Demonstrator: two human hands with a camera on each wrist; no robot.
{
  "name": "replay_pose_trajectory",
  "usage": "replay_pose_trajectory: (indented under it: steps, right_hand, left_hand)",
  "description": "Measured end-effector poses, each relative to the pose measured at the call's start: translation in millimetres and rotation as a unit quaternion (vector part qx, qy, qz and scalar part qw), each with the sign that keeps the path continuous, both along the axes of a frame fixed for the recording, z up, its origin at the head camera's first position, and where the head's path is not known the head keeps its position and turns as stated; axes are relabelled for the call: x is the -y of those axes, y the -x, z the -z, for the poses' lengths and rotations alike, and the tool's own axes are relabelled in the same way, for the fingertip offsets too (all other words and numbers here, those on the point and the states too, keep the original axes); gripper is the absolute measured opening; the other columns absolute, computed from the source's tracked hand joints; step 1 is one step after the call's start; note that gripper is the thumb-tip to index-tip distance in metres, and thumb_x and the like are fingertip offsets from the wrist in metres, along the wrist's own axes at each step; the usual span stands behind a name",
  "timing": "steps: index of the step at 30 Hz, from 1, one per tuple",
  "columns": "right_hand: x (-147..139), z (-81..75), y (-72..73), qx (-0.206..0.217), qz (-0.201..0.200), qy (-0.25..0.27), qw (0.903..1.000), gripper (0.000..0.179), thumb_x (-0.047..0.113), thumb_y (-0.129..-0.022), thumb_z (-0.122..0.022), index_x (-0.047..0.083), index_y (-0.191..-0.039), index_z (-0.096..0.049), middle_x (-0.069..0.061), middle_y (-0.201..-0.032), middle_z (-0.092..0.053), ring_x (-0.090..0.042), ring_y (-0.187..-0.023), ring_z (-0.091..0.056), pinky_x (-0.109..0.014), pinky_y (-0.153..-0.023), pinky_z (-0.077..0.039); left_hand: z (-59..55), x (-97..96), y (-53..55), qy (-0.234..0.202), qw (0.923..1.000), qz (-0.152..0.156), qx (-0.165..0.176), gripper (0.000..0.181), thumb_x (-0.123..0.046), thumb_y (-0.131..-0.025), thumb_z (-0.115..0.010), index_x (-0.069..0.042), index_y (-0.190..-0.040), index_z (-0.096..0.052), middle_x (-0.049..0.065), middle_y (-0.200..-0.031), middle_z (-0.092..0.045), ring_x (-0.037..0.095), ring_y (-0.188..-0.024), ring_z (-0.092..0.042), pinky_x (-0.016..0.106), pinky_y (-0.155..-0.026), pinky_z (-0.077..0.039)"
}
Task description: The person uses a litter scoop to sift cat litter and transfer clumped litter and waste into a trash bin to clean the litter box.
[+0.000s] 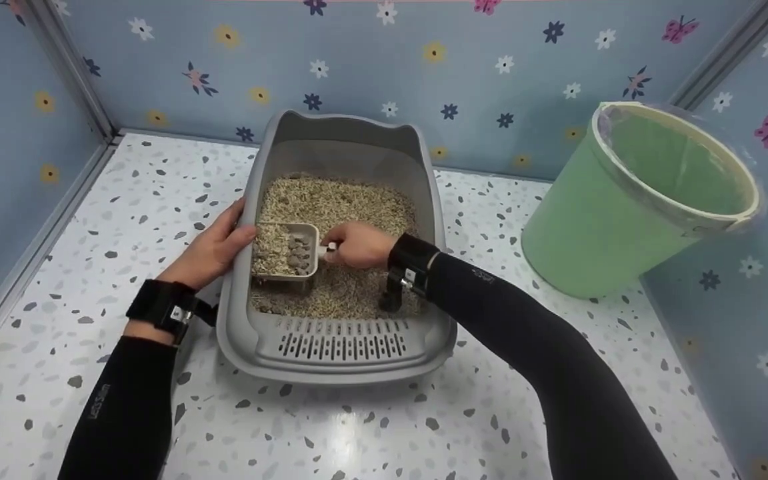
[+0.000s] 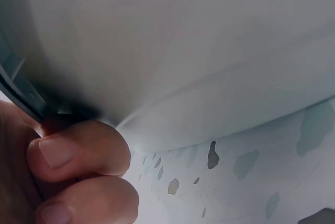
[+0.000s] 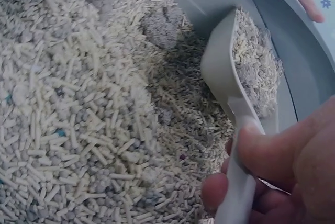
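A grey litter box (image 1: 347, 368) stands on the floor, with pale pellet litter (image 1: 351, 200) inside. My right hand (image 1: 361, 245) grips the handle of a whitish litter scoop (image 3: 220, 69), the thumb lying along it. Loose litter and several grey clumps (image 1: 299, 253) fill the scoop, which is above the litter by the box's left wall. My left hand (image 1: 207, 250) holds the box's left rim, thumb on top. In the left wrist view its fingers (image 2: 86, 150) curl beneath the rim, against the outer wall.
A green bin (image 1: 577, 220) with a clear plastic liner stands to the right of the box. Flower-patterned walls (image 1: 371, 73) close off the back and both sides. Speckled white flooring (image 1: 357, 427) lies around the box. More grey clumps (image 3: 162, 25) lie in the litter.
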State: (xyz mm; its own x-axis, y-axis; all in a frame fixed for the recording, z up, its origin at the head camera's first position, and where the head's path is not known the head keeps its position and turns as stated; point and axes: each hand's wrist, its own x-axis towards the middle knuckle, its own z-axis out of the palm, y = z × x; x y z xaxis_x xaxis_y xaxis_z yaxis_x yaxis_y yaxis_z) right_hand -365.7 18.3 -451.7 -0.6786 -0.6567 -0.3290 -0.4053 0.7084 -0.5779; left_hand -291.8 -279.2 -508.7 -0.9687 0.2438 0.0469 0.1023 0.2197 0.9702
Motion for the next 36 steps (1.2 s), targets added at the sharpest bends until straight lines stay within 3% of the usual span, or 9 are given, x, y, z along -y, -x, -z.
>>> replay_pose_trajectory:
  steps: [5, 8, 12, 16, 24, 27, 30, 33, 36]
  right_hand:
    - [0, -0.1, -0.1, 0.000, -0.002, 0.013, 0.9999, 0.030, 0.018, -0.111, -0.070, 0.002, -0.136, -0.077, -0.005, -0.103, -0.067, -0.015, -0.085, -0.057, -0.029, -0.079, -0.048]
    - [0, -0.3, -0.3, -0.004, -0.009, 0.014, 0.9999, 0.030, 0.018, -0.110, -0.070, 0.002, -0.135, -0.078, -0.003, -0.103, -0.068, -0.014, -0.088, -0.058, -0.027, -0.080, -0.048]
    - [-2, -0.8, -0.7, 0.013, 0.001, 0.018, 0.9998, 0.028, 0.017, -0.110, -0.071, 0.001, -0.133, -0.078, -0.002, -0.100, -0.068, -0.013, -0.085, -0.058, -0.027, -0.078, -0.049]
    - [-3, -2.4, -1.5, 0.025, 0.008, 0.027, 0.9993, 0.026, 0.015, -0.110, -0.071, 0.001, -0.131, -0.078, -0.001, -0.093, -0.064, -0.013, -0.079, -0.056, -0.027, -0.073, -0.048]
    - [-5, -10.9, -3.5, 0.019, 0.005, 0.025, 0.9995, 0.018, 0.015, -0.110, -0.071, 0.001, -0.118, -0.080, 0.003, -0.084, -0.059, -0.012, -0.074, -0.053, -0.027, -0.070, -0.045]
    - [-10, -16.5, -3.9, 0.026, 0.025, 0.030, 0.9989, 0.019, 0.013, -0.111, -0.070, -0.002, -0.117, -0.078, 0.002, -0.081, -0.054, -0.011, -0.068, -0.048, -0.027, -0.066, -0.042]
    - [-16, -22.9, -4.7, 0.043, 0.053, 0.044, 0.9967, 0.022, 0.011, -0.111, -0.070, -0.004, -0.125, -0.078, -0.005, -0.086, -0.060, -0.013, -0.069, -0.051, -0.026, -0.064, -0.042]
    - [-23, -29.2, -4.9, 0.043, 0.080, 0.065, 0.9937, 0.021, 0.010, -0.111, -0.070, -0.005, -0.124, -0.078, -0.010, -0.090, -0.065, -0.015, -0.072, -0.055, -0.026, -0.064, -0.043]
    - [-30, -36.3, -6.4, 0.035, 0.097, 0.085, 0.9910, 0.019, 0.011, -0.112, -0.069, -0.005, -0.119, -0.078, -0.008, -0.087, -0.065, -0.015, -0.074, -0.058, -0.027, -0.068, -0.047]
  left_hand:
    - [1.0, -0.2, 0.6, 0.001, 1.0000, 0.000, -0.007, 0.082, -0.045, -0.116, -0.052, -0.023, -0.181, -0.008, 0.023, -0.182, -0.019, 0.052, -0.149, -0.048, 0.069, -0.118, -0.045]
    - [0.8, 0.3, 0.6, 0.002, 1.0000, 0.001, -0.002, 0.081, -0.045, -0.116, -0.051, -0.025, -0.181, -0.008, 0.026, -0.180, -0.023, 0.052, -0.146, -0.052, 0.066, -0.114, -0.050]
    - [-0.4, 0.2, 0.5, 0.005, 0.9999, -0.002, 0.011, 0.081, -0.047, -0.116, -0.052, -0.028, -0.181, -0.008, 0.030, -0.173, -0.033, 0.049, -0.135, -0.060, 0.050, -0.099, -0.062]
    - [-1.1, -0.3, 0.8, 0.005, 0.9999, -0.002, 0.014, 0.080, -0.048, -0.116, -0.052, -0.030, -0.181, -0.009, 0.030, -0.171, -0.037, 0.048, -0.132, -0.061, 0.038, -0.091, -0.064]
    - [-0.3, 0.4, -0.3, -0.002, 1.0000, 0.000, 0.005, 0.081, -0.046, -0.116, -0.052, -0.026, -0.182, -0.009, 0.029, -0.177, -0.028, 0.050, -0.139, -0.057, 0.043, -0.099, -0.062]
    - [-0.5, 0.1, -0.4, -0.006, 1.0000, 0.002, 0.007, 0.081, -0.046, -0.116, -0.052, -0.027, -0.182, -0.008, 0.027, -0.178, -0.026, 0.050, -0.140, -0.055, 0.042, -0.100, -0.061]
    - [0.2, 0.4, 0.3, -0.010, 0.9999, 0.005, 0.003, 0.081, -0.046, -0.116, -0.051, -0.026, -0.182, -0.008, 0.025, -0.179, -0.025, 0.049, -0.141, -0.054, 0.032, -0.098, -0.059]
    - [0.8, 0.8, 0.9, -0.007, 1.0000, 0.006, 0.002, 0.081, -0.046, -0.116, -0.051, -0.025, -0.182, -0.008, 0.027, -0.178, -0.025, 0.049, -0.141, -0.055, 0.041, -0.103, -0.059]
    - [1.6, 1.4, 0.6, -0.002, 1.0000, 0.003, 0.005, 0.081, -0.047, -0.116, -0.052, -0.027, -0.182, -0.008, 0.029, -0.177, -0.028, 0.051, -0.139, -0.057, 0.055, -0.107, -0.057]
